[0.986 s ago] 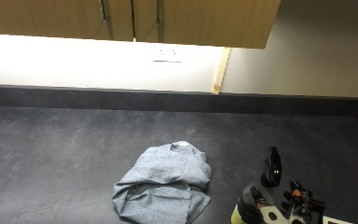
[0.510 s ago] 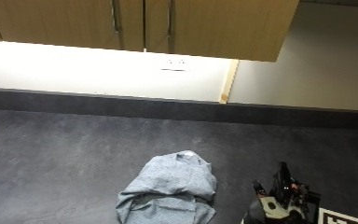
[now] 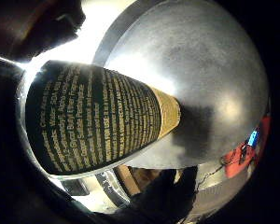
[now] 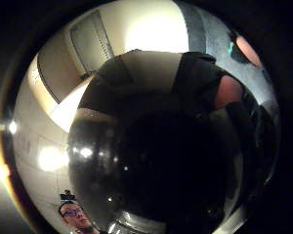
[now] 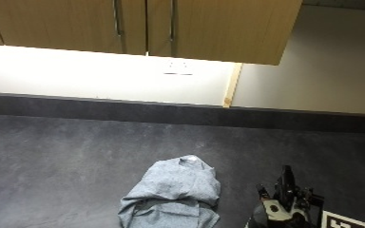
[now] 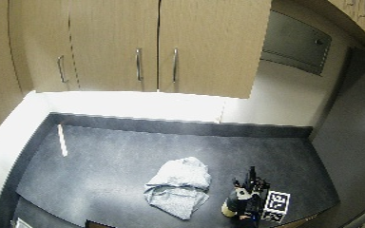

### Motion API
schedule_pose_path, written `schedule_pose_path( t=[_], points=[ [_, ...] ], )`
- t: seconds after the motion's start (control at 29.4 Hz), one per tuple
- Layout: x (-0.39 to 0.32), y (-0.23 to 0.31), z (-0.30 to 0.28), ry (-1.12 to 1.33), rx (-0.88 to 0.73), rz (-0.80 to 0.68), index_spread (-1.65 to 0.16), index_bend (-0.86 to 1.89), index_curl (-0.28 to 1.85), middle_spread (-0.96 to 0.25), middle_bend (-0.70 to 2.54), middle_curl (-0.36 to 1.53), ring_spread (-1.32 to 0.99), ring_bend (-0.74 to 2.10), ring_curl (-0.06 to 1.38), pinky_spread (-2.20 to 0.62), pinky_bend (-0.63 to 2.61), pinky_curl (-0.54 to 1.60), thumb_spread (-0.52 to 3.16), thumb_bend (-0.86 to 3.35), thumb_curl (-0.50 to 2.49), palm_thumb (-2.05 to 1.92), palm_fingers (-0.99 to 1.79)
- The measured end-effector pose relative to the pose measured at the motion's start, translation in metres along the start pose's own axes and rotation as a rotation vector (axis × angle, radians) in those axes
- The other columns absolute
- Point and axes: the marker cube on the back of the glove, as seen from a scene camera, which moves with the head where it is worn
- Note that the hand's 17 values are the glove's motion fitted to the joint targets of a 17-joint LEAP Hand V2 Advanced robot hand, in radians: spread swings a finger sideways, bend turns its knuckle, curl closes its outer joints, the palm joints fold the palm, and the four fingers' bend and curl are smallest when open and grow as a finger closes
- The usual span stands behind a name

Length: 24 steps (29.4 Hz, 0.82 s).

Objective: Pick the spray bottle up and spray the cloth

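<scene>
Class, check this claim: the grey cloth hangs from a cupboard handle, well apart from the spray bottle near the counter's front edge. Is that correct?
Not quite. The grey cloth lies crumpled on the dark counter, not hanging from a cupboard handle; the outside view shows it. The rest holds: it is apart from the spray bottle near the counter's front edge.

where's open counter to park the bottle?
Bare counter runs from the crumpled cloth toward the white strip, and behind the cloth up to the back wall. The near right corner is crowded: the gloved right hand and spray bottle sit close beside the cloth.
</scene>
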Motion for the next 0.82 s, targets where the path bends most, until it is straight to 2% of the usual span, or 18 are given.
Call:
schedule_pose_path(
  t=[0.24, 0.34, 0.82],
  points=[
    [0.0, -0.001, 0.0, -0.04, 0.013, -0.023, -0.2, 0.36, 0.38, 0.03, 0.24, 0.39, 0.08, 0.39, 0.35, 0.12, 0.36, 0.26, 0.95, -0.01, 0.57, 0.99, 0.73],
    [0.0, -0.003, 0.0, -0.047, 0.034, -0.047, -0.18, 0.44, 0.4, 0.01, 0.3, 0.42, 0.04, 0.37, 0.34, 0.11, 0.29, 0.23, 0.9, 0.0, 0.59, 1.04, 0.92],
    [0.0, -0.011, 0.001, -0.063, 0.069, -0.077, -0.14, 0.42, 0.48, -0.04, 0.29, 0.47, -0.02, 0.29, 0.38, 0.07, 0.22, 0.28, 0.77, -0.01, 0.64, 1.15, 1.02]
  ],
)
